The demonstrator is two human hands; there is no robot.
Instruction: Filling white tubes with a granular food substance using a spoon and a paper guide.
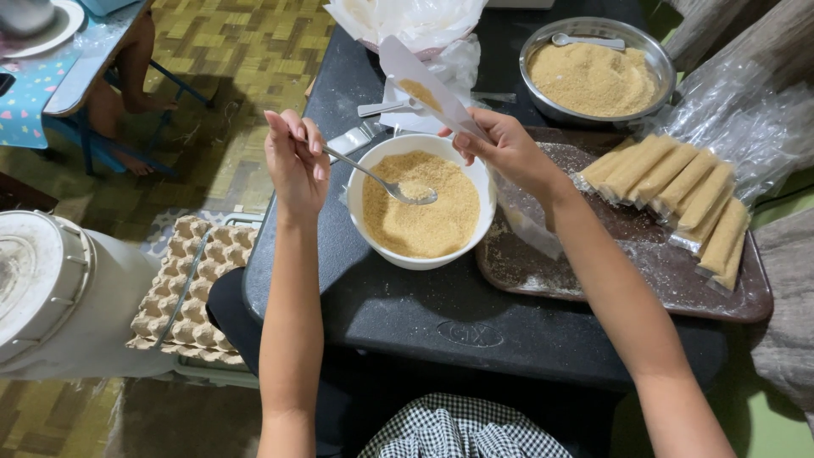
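My left hand [297, 161] grips the handle of a metal spoon [398, 188] whose bowl dips into the tan powder in a white bowl [421, 256] on a dark table [441, 314]. My right hand [500, 144] holds a white paper funnel [415, 76] with some powder inside, together with a clear plastic bag [527, 222] that hangs beside the bowl's right rim.
A brown tray [593, 271] carries several filled packets [678, 191]. At the back stand a metal bowl of powder [593, 80] with a spoon and a heap of plastic bags [407, 21]. On the left lie an egg carton [182, 288] and a white container [59, 297].
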